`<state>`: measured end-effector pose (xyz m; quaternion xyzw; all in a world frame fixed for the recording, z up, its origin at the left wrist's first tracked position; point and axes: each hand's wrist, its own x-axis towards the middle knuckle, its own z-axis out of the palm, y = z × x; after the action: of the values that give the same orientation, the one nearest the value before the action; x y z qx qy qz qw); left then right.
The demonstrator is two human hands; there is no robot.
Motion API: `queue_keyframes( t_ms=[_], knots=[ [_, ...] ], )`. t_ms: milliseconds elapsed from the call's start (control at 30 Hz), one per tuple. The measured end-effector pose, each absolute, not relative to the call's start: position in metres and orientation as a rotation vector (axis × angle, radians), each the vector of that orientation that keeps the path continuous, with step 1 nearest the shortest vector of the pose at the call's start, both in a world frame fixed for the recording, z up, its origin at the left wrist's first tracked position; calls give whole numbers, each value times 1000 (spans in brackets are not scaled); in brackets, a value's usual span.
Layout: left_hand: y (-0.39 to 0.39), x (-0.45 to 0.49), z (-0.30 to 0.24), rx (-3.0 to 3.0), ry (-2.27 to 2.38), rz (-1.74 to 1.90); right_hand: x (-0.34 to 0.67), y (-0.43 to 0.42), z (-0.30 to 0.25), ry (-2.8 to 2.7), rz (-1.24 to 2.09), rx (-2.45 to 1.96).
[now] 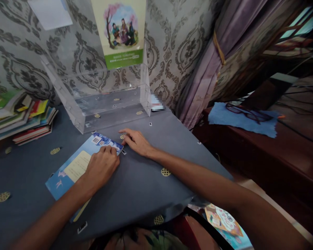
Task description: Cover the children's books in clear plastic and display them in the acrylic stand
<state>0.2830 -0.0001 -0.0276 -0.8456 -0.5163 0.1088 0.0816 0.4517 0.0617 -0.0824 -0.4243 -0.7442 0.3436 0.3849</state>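
A blue book point(77, 156) with a cream text panel and barcodes at its far end lies at a slant on the grey tablecloth. My left hand point(103, 165) is closed over its right edge, knuckles up, with the fingertips hidden. Another corner with a yellow strip shows below my left wrist. Just right of the book's far corner, my right hand point(137, 140) hovers low over or rests on the cloth. Its fingers are loosely stretched and apart, and it holds nothing; whether a fingertip touches the corner I cannot tell.
Beyond the book stands a clear acrylic rack point(106, 118) with a green-bottomed picture book point(123, 34) in it. Stacked books point(23, 114) lie at the left. On the right, glasses point(247, 113) rest on a blue cloth point(219, 116). More books point(224, 222) show below the table edge.
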Motion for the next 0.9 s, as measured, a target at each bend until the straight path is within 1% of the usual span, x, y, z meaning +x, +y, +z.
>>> queue_keyframes(
  t_ms=[433,667,900],
  knots=[
    [11,270,-26,-2594,-1582,114,454,61,-84,-1753,751,-1012],
    [12,266,-27,-2585,-1541,125,453,55,-81,-1739,678,-943],
    [8,271,-28,-2549,-1542,184,453,49,-79,-1866,589,-838]
  ],
)
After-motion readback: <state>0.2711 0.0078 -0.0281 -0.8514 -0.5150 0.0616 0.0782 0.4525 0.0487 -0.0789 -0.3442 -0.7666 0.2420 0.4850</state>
